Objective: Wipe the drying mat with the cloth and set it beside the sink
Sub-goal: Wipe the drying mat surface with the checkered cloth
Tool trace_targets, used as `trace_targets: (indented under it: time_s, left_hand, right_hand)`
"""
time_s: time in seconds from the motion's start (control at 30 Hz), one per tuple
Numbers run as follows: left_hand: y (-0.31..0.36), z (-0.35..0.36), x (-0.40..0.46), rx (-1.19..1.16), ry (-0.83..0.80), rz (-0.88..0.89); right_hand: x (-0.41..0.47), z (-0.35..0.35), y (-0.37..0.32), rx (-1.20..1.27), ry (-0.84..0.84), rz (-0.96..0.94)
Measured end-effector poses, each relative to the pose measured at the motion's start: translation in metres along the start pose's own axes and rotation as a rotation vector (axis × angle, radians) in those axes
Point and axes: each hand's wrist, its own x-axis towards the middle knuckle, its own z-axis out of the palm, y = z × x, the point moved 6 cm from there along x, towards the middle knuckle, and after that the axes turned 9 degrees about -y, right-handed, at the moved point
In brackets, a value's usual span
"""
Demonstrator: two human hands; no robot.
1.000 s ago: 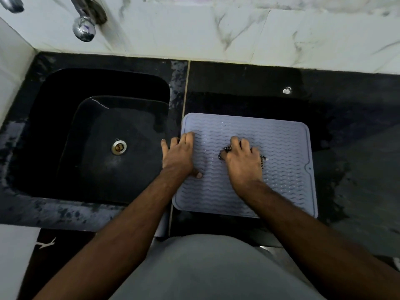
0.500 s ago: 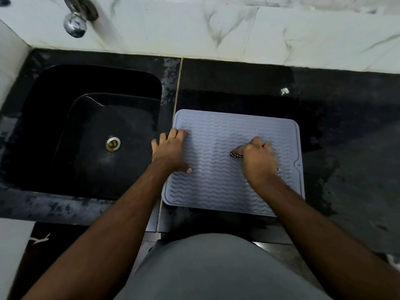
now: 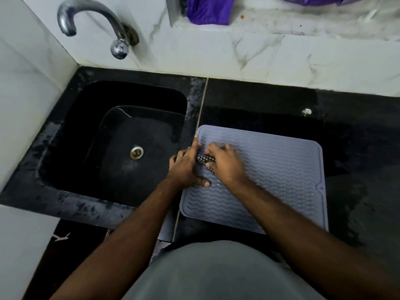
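Tap (image 3: pixel 95 24): chrome, curved spout, mounted on the white marble wall (image 3: pixel 216 53) well above and left of the left grip. Sink (image 3: pixel 121 152): black basin with a metal drain (image 3: pixel 136 152), just left of the left grip, set in the black counter (image 3: pixel 357 131). Left grip (image 3: pixel 186 167): hand resting on the left edge of the drying mat (image 3: pixel 270 176), fingers straight, index finger reaching up along the mat's left border, thumb flat on the ribbed surface; released, grasping nothing. Cloth (image 3: pixel 204 160): black-and-white checked, bunched, lying on the mat between the two grips, touching the left grip's inner side; only a small part shows. Right grip (image 3: pixel 225 164): just right of the left grip, fingers curled over the cloth and pressing it onto the mat's upper-left area; grasping the cloth. Drying mat: grey, rectangular, wavy ribs, lies flat on the counter just beside the sink, its left edge along the pale seam (image 3: pixel 202 109) in the counter; most of its area extends right of and below the right grip; surface shows wet sheen. Counter right of the mat looks wet in patches; a small bright spot (image 3: pixel 307 111) sits above and right of the right grip. Purple item (image 3: pixel 208 9) on the ledge far above both grips. Grey garment (image 3: pixel 216 271) below the grips, at the frame bottom.
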Motion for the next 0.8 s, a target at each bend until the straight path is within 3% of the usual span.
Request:
trace_targets:
  time_s: [0.13,0.27,0.4,0.53,0.63,0.7,0.8]
  left_hand:
    - [0.000,-0.002,0.003,0.024,0.006,0.002]
    - [-0.001,0.000,0.005,0.032,-0.008,0.015]
    - [-0.003,0.001,0.007,-0.002,-0.015,0.020]
    - [-0.005,0.001,0.008,-0.007,-0.018,0.015]
    - [-0.006,0.003,0.008,-0.008,-0.019,0.014]
    - [-0.006,0.003,0.007,0.009,-0.009,0.009]
    - [-0.007,0.004,0.010,0.038,-0.013,-0.001]
  right_hand:
    - [0.009,0.005,-0.004,0.055,0.016,-0.077]
    - [0.015,0.002,-0.006,-0.060,0.023,-0.151]
    - [0.013,0.011,0.012,0.036,0.048,-0.042]
    - [0.028,0.005,0.011,0.075,0.036,-0.059]
    - [0.034,0.003,0.008,-0.042,-0.031,-0.026]
    - [0.024,0.006,0.006,-0.146,0.029,-0.069]
    - [0.006,0.021,0.013,-0.096,0.059,-0.096]
